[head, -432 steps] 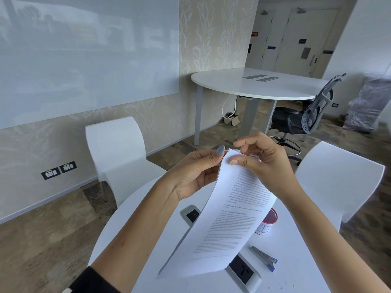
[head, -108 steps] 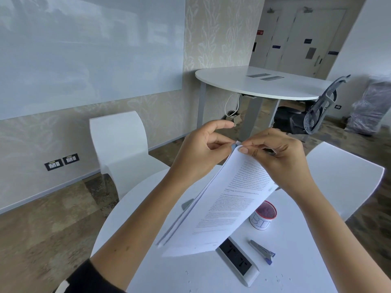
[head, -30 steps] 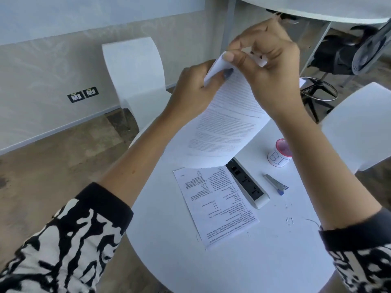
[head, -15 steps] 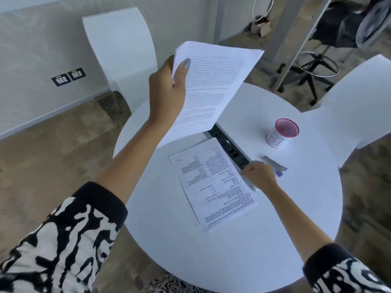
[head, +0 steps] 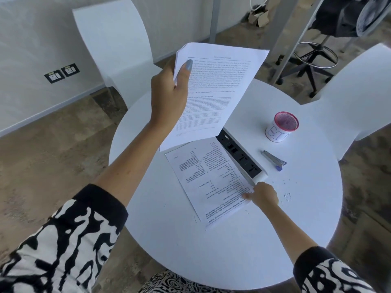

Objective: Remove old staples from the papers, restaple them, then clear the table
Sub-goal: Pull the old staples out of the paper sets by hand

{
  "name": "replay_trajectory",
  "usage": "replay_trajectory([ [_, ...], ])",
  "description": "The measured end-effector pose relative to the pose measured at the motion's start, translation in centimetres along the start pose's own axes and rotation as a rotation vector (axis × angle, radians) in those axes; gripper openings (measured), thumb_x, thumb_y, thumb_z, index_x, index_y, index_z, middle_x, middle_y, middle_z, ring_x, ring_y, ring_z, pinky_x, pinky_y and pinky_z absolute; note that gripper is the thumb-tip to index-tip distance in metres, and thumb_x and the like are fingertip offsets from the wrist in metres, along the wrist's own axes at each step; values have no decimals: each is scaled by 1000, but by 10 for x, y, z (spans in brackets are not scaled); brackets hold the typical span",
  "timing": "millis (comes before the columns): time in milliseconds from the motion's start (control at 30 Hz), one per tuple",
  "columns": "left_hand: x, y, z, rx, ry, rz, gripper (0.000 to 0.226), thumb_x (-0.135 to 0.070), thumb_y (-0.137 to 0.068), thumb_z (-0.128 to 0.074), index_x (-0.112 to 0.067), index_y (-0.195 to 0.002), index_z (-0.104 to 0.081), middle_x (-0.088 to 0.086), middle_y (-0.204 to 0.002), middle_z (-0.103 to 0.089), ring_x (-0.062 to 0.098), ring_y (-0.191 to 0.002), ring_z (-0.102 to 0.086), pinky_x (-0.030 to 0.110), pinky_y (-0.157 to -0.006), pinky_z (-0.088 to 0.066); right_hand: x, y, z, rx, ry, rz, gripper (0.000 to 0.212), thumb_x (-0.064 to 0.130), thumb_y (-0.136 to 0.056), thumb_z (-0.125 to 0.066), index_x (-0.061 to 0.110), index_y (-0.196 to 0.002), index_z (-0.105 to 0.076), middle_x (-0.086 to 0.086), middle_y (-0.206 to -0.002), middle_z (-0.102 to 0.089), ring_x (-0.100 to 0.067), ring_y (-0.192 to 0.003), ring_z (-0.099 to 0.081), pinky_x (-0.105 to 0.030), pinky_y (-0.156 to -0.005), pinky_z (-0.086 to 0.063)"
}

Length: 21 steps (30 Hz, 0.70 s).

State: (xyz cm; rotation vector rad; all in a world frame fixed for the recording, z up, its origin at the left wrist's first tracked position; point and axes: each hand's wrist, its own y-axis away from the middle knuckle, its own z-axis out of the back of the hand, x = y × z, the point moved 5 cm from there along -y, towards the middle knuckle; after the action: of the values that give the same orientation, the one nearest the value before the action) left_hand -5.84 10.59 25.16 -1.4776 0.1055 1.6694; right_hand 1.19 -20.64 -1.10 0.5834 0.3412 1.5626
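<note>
near edge: two black-and-white patterned sleeves, patterned lap at bottom. round white table (head: 211, 250) fills the middle.

right hand (head: 263, 194) low on the table, at the right edge of the flat sheet (head: 211, 178), near its close corner. fingers curled, fingertips on the paper edge; whether it pinches the sheet or only presses it can't be told. sheet lies flat, printed text upside down to the camera, too small to read. its far right edge runs along the power strip (head: 241, 155), a white box with black sockets, set diagonally. the hand is just beside the strip's near end.

small bits (head: 286, 195) scattered on the table right of the hand, too small to identify.

stapler (head: 274, 160), grey with blue tip, lies right of the strip, apart from both hands.

cup (head: 282, 129) farther right, pink mesh rim, white label with blue letters "bi" readable, rest cut off by the curve.

left hand (head: 169, 98) raised above the table, gripping the stack (head: 213, 96) at its upper left corner, thumb on the front page, fingers behind. stack hangs tilted over the far end of the sheet and strip. page text blurred, unreadable.

far: white chair (head: 118, 45) left, second white chair (head: 355, 98) right, wall sockets (head: 61, 72), dark office chair (head: 317, 60) base.
</note>
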Motion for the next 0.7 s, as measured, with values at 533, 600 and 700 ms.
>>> replay_trajectory([
  [533, -10, -10, 2, 9, -24, -6, 33, -33, -100, -50, -7, -109, -68, 2, -91, -71, 0, -70, -59, 13, -64, -41, 45, 38, 105, 274, -804, 193, 12, 6, -86, -67, 6, -98, -66, -7, -80, -63, -13, -62, -56, -20, -63, -54],
  [600, -18, -13, 5, -1, -22, -17, 33, -32, -101, -50, -6, -107, -68, 4, -88, -70, 0, -69, -56, 14, -64, -40, 58, 50, 128, 329, -859, 247, 11, 11, -84, -70, 7, -95, -70, -3, -80, -68, -9, -65, -56, -18, -65, -51],
  [700, -30, -24, 10, -12, -27, -42, 29, -29, -101, -50, -7, -111, -68, -6, -87, -65, -12, -70, -56, 5, -63, -37, 80, 67, 167, 396, -902, 388, 20, 4, -83, -69, 12, -101, -70, 3, -87, -73, -3, -77, -65, -18, -76, -49],
])
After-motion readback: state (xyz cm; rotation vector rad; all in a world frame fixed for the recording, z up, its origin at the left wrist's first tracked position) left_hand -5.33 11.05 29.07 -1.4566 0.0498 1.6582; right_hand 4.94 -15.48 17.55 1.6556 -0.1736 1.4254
